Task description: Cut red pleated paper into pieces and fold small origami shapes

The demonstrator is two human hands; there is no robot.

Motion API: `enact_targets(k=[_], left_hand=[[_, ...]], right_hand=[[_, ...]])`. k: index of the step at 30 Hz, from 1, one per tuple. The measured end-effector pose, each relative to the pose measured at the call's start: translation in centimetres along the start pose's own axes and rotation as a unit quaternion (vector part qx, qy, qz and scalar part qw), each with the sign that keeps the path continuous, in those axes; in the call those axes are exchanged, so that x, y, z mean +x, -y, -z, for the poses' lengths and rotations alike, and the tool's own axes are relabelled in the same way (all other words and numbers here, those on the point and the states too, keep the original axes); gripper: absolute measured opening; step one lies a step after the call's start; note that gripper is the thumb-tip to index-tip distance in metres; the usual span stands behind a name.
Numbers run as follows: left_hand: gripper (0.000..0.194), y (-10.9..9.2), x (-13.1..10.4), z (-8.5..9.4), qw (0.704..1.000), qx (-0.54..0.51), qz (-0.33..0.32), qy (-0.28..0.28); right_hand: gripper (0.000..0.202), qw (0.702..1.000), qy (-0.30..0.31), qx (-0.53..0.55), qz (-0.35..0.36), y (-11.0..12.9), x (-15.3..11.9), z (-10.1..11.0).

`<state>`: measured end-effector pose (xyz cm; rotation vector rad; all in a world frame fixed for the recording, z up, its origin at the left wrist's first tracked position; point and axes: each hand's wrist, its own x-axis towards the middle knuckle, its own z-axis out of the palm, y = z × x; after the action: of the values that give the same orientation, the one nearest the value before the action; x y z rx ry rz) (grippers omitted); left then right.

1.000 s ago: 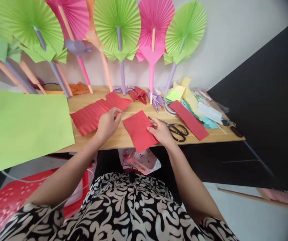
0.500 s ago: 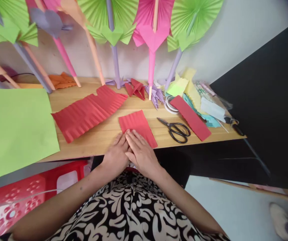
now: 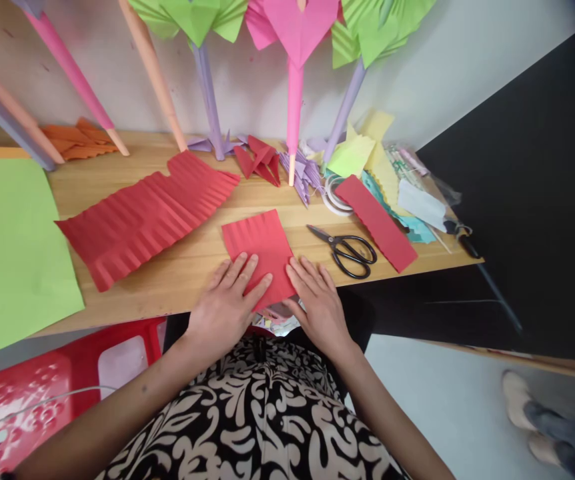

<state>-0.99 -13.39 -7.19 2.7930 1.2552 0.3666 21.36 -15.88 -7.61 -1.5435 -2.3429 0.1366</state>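
A red sheet of paper [image 3: 263,241] with faint creases lies at the table's front edge, its near corner jutting over. My left hand [image 3: 225,303] rests open on its left side, fingers flat on the paper. At its right edge is my right hand [image 3: 320,303], also open, fingertips touching the paper and the wood. To the right lie black-handled scissors [image 3: 345,250], blades pointing left. A folded red paper strip [image 3: 378,223] sits beyond them. On the left, a larger pleated red sheet [image 3: 147,217] lies slightly raised in ridges.
Green paper [image 3: 12,247] covers the table's left end. Along the wall lean paper fans on rolled sticks [image 3: 295,107]. Tape rolls [image 3: 336,197] and paper scraps [image 3: 362,153] lie at back right. A red plastic stool [image 3: 82,367] stands below left. Another person's feet [image 3: 517,400] show at lower right.
My hands, together on the red sheet before, have moved apart to its left and right sides. More of the sheet shows. The view has tilted down slightly.
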Motion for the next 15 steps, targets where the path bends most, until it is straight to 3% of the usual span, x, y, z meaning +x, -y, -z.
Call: enact_targets(k=[4,7,10,13,15], left_hand=[[0.045,0.5,-0.5,0.9,0.999,-0.049,-0.004,-0.005],[0.052,1.3,-1.0,3.0,0.990,-0.139,-0.022,0.001],[0.057,1.7,-0.4,4.7,0.976,-0.217,0.000,-0.032],[0.060,1.4,1.5,4.4,0.972,-0.212,0.016,-0.096],[0.062,1.2,2.7,3.0,0.979,-0.177,0.018,-0.099]], right_hand=[[0.050,0.999,-0.038,0.029,-0.001,0.1,-0.5,-0.3],[0.057,0.998,-0.013,0.054,0.021,0.1,-0.5,1.4],[0.053,0.996,-0.012,0.075,0.038,0.4,1.2,3.4],[0.043,0.995,-0.031,0.083,0.041,1.6,4.7,3.5],[0.044,0.993,0.003,0.101,0.068,2.4,7.1,2.1]])
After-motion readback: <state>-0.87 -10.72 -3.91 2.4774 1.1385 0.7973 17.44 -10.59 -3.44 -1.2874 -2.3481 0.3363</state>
